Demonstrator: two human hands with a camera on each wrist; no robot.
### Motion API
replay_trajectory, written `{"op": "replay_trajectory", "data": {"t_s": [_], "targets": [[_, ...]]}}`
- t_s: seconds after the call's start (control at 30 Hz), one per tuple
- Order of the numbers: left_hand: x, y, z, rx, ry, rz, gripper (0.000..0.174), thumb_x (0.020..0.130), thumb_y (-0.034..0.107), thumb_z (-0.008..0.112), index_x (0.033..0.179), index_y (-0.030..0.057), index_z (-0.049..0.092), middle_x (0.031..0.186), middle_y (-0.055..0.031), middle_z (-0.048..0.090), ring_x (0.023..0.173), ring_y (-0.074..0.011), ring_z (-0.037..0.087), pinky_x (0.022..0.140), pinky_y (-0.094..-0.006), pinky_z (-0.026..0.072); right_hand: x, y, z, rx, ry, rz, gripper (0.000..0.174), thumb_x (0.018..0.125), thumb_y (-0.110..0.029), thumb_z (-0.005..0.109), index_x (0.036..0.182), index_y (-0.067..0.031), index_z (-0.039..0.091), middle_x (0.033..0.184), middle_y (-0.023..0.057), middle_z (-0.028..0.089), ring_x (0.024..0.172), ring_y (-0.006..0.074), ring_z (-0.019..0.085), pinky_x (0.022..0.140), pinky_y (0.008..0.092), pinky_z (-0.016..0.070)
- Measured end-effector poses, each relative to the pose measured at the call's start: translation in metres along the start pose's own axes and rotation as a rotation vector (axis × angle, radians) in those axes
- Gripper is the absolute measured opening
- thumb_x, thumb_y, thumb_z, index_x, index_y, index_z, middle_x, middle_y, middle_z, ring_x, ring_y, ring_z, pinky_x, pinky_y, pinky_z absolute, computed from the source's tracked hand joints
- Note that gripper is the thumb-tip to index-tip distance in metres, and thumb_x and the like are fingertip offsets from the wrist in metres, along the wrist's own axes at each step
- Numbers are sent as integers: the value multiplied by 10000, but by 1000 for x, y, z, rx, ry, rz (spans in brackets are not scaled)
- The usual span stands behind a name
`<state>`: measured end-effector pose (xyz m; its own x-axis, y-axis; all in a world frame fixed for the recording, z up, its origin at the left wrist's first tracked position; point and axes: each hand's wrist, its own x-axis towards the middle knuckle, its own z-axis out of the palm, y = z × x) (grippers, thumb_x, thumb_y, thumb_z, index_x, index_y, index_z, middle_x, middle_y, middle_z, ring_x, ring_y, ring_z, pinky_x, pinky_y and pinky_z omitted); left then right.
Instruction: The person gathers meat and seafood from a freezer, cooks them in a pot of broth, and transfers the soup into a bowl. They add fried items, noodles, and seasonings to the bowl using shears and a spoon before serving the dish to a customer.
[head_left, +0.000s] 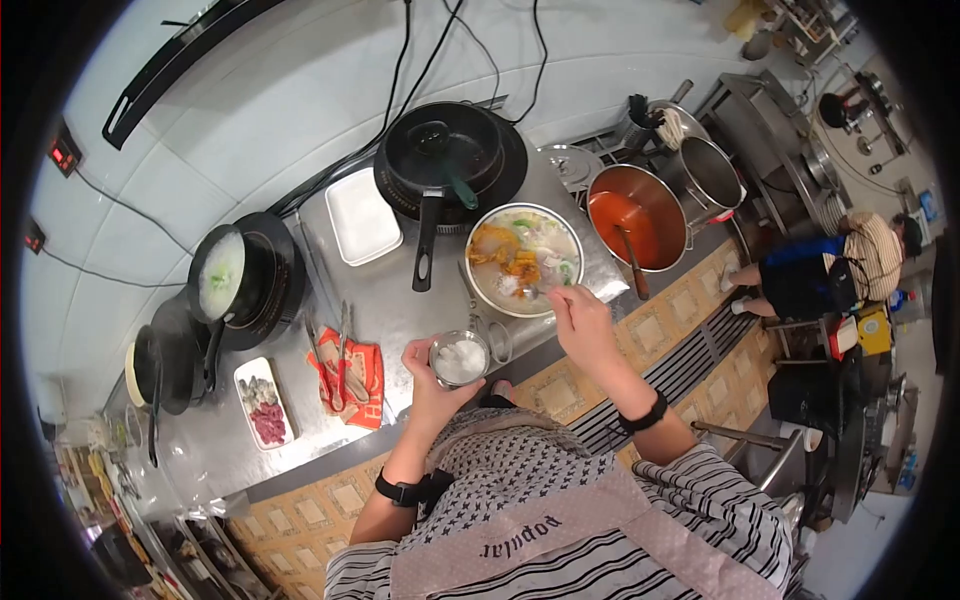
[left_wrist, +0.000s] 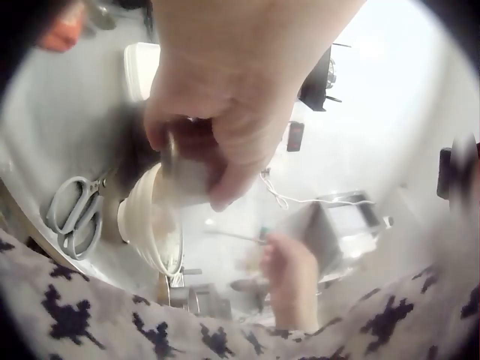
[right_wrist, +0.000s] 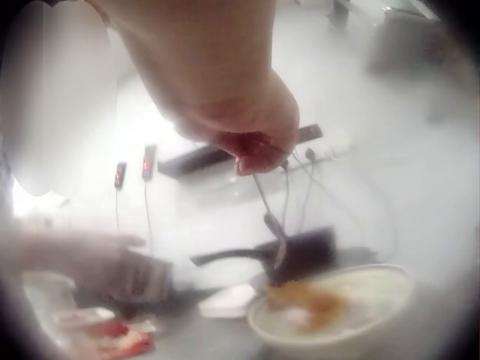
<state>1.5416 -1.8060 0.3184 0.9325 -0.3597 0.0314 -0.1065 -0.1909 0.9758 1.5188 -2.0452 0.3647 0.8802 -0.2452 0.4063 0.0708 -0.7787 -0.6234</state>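
- Left hand [head_left: 440, 400]: its fingers curl round the metal cup [head_left: 485, 347], mouth upward, near the counter's front edge. The upright hold presumably prevents the white contents [head_left: 461, 357] from spilling.
- Right hand [head_left: 588, 330]: thumb and fingers pinch a slim metal spoon [right_wrist: 271, 222] by its handle, tip pointing down. The narrow grip probably serves fine control. Whether the spoon carries anything cannot be determined.
- Large bowl [head_left: 505, 312]: stands on the steel counter [head_left: 415, 310], before the person and just beyond the right hand. Cup and bowl are near each other, apparently to keep the spoon's path short.
- Bowl contents: orange-brown seasoning [head_left: 492, 243] lies over a pale mixture, with a small white heap [head_left: 511, 284] and green pieces visible. The seasoning sits in patches, which suggests it is not yet mixed through.
- Scissors [left_wrist: 91, 192]: lie on the counter beside the bowl, held by neither hand.
- Frying pan [head_left: 475, 135]: rests on a cooker behind the bowl, its handle toward the person, presumably for easy grasp.
- Tongs [head_left: 343, 350]: lie across a red packet [head_left: 368, 380], well left of the bowl; the packet possibly keeps them off the metal.
- Both wrist views are partly blurred; finer finger detail cannot be confirmed.
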Motion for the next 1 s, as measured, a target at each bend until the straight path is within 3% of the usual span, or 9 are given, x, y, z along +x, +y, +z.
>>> {"op": "replay_trajectory", "data": {"t_s": [0.13,0.23,0.33,0.47,0.53,0.77,0.87,0.9,1.0], "targets": [[0,9,-12,38,49,23,851,577,70,817,1130,78,170,1225,-184,380,1151,-269,428,979,-369,351,-1,-59,-37,301,-181,42,101,807,-25,546,894,-31,598,724,115,563,641,268,554,576,336,451],[-6,14,-27,52,150,124,813,580,62,810,1130,43,212,1228,-177,390,1142,-255,436,967,-352,357,-4,-95,-22,425,-364,-259,144,755,-11,588,897,-38,593,761,98,567,656,255,555,578,336,448],[-10,19,-59,123,207,199,819,562,46,801,1168,6,252,1254,-168,385,1143,-248,441,959,-333,368,-10,-126,16,409,-364,-514,183,715,-6,615,892,-40,588,787,83,566,661,244,556,570,332,445],[-20,17,-113,164,220,185,868,553,44,798,1199,6,219,1253,-169,385,1149,-270,443,968,-355,371,-15,-172,62,367,-443,-640,188,694,-1,632,873,-38,586,782,76,563,660,238,557,573,342,455],[-23,14,-142,194,239,189,884,557,56,813,1168,49,174,1240,-189,392,1149,-282,448,979,-389,370,-19,-200,83,412,-461,-615,177,702,2,623,871,-36,586,787,77,564,666,237,562,569,339,458],[-29,-13,-239,160,366,147,841,578,31,785,1142,51,162,1240,-196,360,1164,-276,415,990,-376,341,-6,-289,147,484,-482,-413,93,789,-23,583,882,-23,597,752,102,585,634,223,582,555,297,469],[-29,-14,-275,87,410,144,835,580,20,778,1142,51,161,1219,-196,367,1149,-271,422,985,-372,345,1,-308,175,630,-477,-129,96,861,-78,547,902,-8,599,734,97,594,628,169,585,539,275,459],[-28,-17,-295,102,445,159,836,582,31,789,1135,58,163,1210,-196,369,1136,-269,431,979,-375,350,11,-320,191,732,-527,82,164,914,-115,491,917,16,590,736,65,593,642,106,560,544,238,442],[-24,-24,-322,9,447,156,790,613,30,782,1117,53,174,1199,-209,391,1106,-263,466,944,-358,385,27,-331,220,960,-503,289,205,939,-127,451,917,27,585,737,38,580,637,74,527,571,208,436]]}}
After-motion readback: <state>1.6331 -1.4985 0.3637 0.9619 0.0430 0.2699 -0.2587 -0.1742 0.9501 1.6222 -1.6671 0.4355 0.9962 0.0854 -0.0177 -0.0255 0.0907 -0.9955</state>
